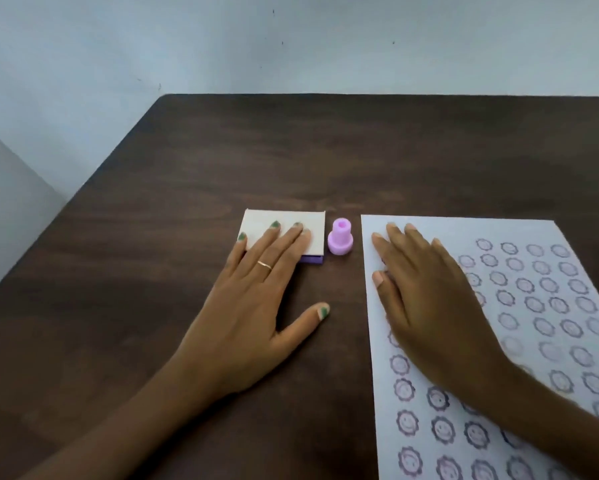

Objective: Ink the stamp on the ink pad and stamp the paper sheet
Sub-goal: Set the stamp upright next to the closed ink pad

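- Left hand (253, 306) flat and palm down, fingers (284, 244) spread a little, holding nothing; four fingertips resting on the white lid of the ink pad (291, 233), thumb stretched apart on the bare wood.
- A thin ring (264, 265) on one finger of this hand; green polish on the nails.
- Right hand (433, 299) also flat and palm down, fingers close together, pressed on the upper left part of the paper sheet (464, 230); gripping nothing.
- Ink pad closed, with a purple base showing under the near edge of the lid, just left of the stamp.
- Stamp (340, 241) pink-purple, standing upright on the table, between the ink pad and the left edge of the sheet; touched by neither hand, near the fingertips of both.
- Paper sheet lying flat on the right side, slightly turned, covered with rows of round purple stamp prints (440, 427) like small smiling faces; top strip blank.
- Dark brown wooden table (291, 150) under everything, pale wall (291, 39) behind it.
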